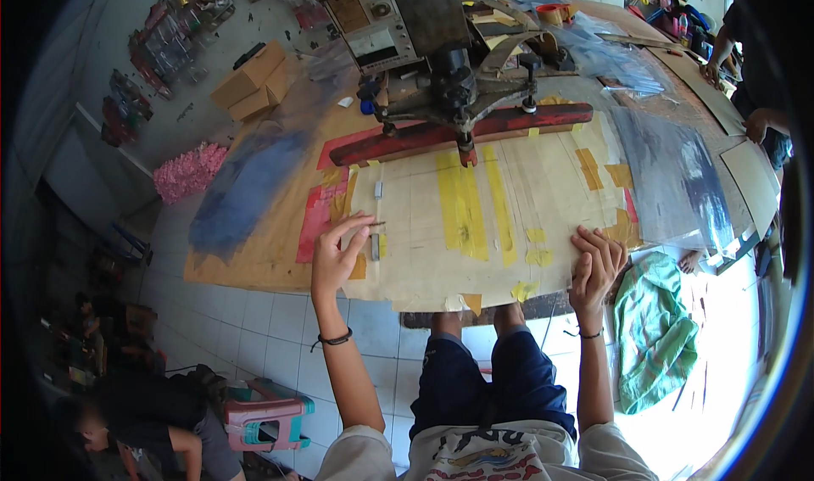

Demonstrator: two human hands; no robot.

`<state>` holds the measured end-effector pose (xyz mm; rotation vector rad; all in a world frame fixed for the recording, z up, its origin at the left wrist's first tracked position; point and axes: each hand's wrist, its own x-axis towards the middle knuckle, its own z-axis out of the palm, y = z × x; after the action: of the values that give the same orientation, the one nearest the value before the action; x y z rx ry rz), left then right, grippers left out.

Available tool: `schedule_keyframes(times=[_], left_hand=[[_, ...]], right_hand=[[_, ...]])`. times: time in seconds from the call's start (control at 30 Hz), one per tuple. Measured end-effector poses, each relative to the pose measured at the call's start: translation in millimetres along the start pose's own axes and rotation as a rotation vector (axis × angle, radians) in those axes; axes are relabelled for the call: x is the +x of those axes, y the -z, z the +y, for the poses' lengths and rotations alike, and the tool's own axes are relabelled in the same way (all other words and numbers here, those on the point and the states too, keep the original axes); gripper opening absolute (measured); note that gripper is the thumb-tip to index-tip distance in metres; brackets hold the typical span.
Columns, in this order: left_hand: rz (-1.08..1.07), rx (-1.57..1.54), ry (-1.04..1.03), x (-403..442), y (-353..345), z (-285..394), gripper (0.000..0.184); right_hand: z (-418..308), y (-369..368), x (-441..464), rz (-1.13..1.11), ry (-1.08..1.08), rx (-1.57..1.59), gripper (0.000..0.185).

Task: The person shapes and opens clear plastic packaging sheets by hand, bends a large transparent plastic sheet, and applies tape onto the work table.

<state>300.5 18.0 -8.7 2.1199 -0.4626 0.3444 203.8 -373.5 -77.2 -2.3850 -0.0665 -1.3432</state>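
A large tan board with strips of yellow tape lies on the worktable. At its left edge my left hand has thumb and fingertips close together by a small dark, thin piece. Two small grey blocks are near it, one above and one below. My right hand rests on the board's right edge with its fingers bent and apart, holding nothing visible. Beyond the hands, a red bar under a black metal clamp head lies across the board's far side.
Clear plastic sheets lie left and right. A machine box and a cardboard box are behind. One person works at far right, another bends at lower left near a stool.
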Motion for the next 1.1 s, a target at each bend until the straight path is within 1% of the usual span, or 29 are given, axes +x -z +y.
schedule_keyframes(times=[0.17, 0.4, 0.57, 0.77, 0.87, 1.1], left_hand=[[-0.003, 0.07, -0.031, 1.1, -0.7, -5.2, 0.022], [-0.022, 0.05, 0.01, -0.2, -1.2, -1.9, 0.023], [-0.031, 0.079, -0.035, 0.3, -0.3, -2.2, 0.022], [-0.032, 0.084, -0.034, -3.7, -2.2, 4.2, 0.02], [-0.014, 0.107, -0.097, -3.3, -3.4, -4.4, 0.019], [-0.009, 0.105, -0.08, -5.2, -3.6, 0.7, 0.019]], right_hand=[[-0.1, 0.6, -0.1, -0.008, -0.002, -0.002, 0.031], [-1.6, 5.1, 1.1, -0.031, -0.02, 0.034, 0.032], [-2.2, 7.6, 0.5, -0.039, -0.023, 0.057, 0.031], [-2.6, 11.0, 1.2, -0.048, -0.018, 0.066, 0.028], [-3.9, 14.0, 1.9, -0.041, -0.034, 0.111, 0.025], [-5.5, 15.7, 3.1, -0.032, -0.079, 0.151, 0.024]])
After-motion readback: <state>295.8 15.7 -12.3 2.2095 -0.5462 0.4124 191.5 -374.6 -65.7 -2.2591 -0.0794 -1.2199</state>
